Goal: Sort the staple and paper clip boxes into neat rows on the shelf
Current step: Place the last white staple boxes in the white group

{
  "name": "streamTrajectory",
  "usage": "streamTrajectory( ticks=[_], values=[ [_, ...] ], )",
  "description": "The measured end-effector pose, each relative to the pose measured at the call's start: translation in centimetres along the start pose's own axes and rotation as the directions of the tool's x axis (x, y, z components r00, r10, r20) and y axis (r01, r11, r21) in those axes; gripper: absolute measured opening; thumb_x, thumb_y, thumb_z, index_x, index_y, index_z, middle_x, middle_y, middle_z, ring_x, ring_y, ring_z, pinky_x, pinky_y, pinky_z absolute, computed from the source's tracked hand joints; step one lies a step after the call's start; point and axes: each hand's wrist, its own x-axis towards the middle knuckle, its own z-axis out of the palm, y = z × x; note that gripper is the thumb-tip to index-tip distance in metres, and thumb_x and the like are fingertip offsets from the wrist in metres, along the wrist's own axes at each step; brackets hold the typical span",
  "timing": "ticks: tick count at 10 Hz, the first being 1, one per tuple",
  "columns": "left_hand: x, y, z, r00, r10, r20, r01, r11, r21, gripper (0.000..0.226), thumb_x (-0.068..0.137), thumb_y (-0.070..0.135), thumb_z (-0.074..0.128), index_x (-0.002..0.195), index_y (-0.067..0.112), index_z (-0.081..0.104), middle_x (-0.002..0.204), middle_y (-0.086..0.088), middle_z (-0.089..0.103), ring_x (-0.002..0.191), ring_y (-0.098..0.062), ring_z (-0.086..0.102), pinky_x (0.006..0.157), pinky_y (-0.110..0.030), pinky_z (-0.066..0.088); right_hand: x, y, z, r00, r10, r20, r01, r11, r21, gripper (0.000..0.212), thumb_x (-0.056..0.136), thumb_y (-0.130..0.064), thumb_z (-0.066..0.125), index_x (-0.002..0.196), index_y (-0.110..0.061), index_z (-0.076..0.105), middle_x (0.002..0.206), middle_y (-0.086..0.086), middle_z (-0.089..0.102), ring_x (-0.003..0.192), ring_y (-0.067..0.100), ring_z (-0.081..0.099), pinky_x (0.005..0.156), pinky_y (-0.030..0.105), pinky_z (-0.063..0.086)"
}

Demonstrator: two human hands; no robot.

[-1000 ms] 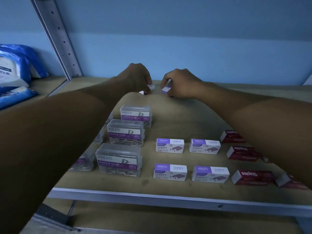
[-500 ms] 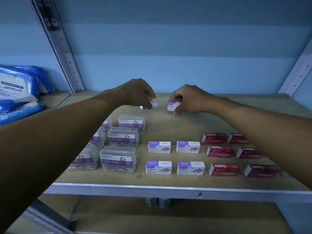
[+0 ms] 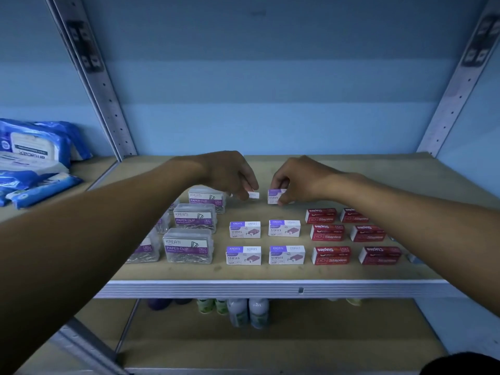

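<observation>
Nearly sorted: paper clip boxes [image 3: 194,221], purple staple boxes [image 3: 244,229] and red staple boxes [image 3: 327,232] sit in rows on the shelf [image 3: 270,289]. Left hand [image 3: 230,174] and right hand [image 3: 300,177] each pinch what looks like one last purple box [image 3: 274,196], landing behind that column.

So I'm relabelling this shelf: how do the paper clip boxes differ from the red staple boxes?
The paper clip boxes are clear plastic, contents visible through the walls; the red staple boxes are opaque red.
The paper clip boxes look taller and bulkier; the red staple boxes are low and flat.
The paper clip boxes stand at the shelf's left, the red ones at its right.
Both sit in rows running front to back on the shelf.
</observation>
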Motion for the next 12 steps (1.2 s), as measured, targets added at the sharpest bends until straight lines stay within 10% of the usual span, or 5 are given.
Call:
streamTrajectory(
  ticks=[5, 7, 8, 9, 12],
  values=[
    [0.2, -1.2, 1.0, 0.996, 0.09, -0.024, -0.088, 0.991, 0.097, 0.027, 0.086, 0.027, 0.068, 0.113, 0.032, 0.072, 0.112, 0.014, 0.071, 0.101, -0.002, 0.063, 0.094, -0.027, 0.049, -0.8, 0.7, 0.7, 1.0, 0.018, 0.009, -0.018, 0.999, 0.046, 0.024, 0.078, -0.023, 0.085, 0.101, -0.023, 0.079, 0.08, -0.022, 0.061, 0.078, -0.002, 0.057, 0.065, 0.017, 0.042],
    [0.0, -1.5, -0.9, 0.944, 0.329, -0.007, -0.321, 0.928, 0.19, 0.054, 0.087, -0.004, 0.048, 0.108, 0.04, 0.071, 0.119, 0.021, 0.065, 0.107, 0.0, 0.062, 0.095, -0.036, 0.052, -0.7, 1.1, 0.4, 1.0, 0.017, 0.016, -0.019, 0.997, 0.077, 0.022, 0.078, -0.025, 0.085, 0.099, -0.026, 0.079, 0.083, -0.02, 0.065, 0.08, -0.003, 0.059, 0.065, 0.019, 0.042],
    [0.6, -1.9, -1.2, 0.929, 0.354, 0.108, -0.368, 0.858, 0.357, 0.043, 0.089, 0.008, 0.056, 0.111, 0.043, 0.068, 0.126, 0.018, 0.062, 0.114, -0.007, 0.059, 0.096, -0.04, 0.051, -0.7, 1.3, 0.3, 0.999, 0.006, 0.033, -0.009, 0.996, 0.091, 0.022, 0.078, -0.024, 0.085, 0.099, -0.026, 0.079, 0.084, -0.022, 0.065, 0.082, -0.003, 0.06, 0.067, 0.02, 0.044],
    [0.9, -1.5, -1.3, 0.952, 0.277, 0.13, -0.306, 0.885, 0.351, 0.046, 0.073, 0.064, 0.042, 0.111, 0.048, 0.062, 0.123, 0.011, 0.064, 0.112, -0.013, 0.06, 0.097, -0.043, 0.051, -0.7, 1.4, 0.2, 0.999, -0.004, 0.033, 0.002, 0.996, 0.087, 0.022, 0.077, -0.024, 0.086, 0.098, -0.027, 0.079, 0.085, -0.021, 0.067, 0.084, -0.002, 0.062, 0.072, 0.022, 0.049],
    [1.8, -2.0, -1.6, 0.848, 0.419, 0.325, -0.53, 0.651, 0.544, 0.043, 0.083, 0.042, 0.066, 0.116, 0.066, 0.053, 0.14, 0.015, 0.046, 0.101, 0.003, 0.048, 0.085, -0.031, 0.053, -0.4, 1.6, 0.4, 0.999, -0.019, 0.026, 0.016, 0.996, 0.088, 0.023, 0.077, -0.024, 0.086, 0.098, -0.028, 0.079, 0.091, -0.018, 0.07, 0.087, 0.0, 0.061, 0.072, 0.022, 0.048]
  ],
)
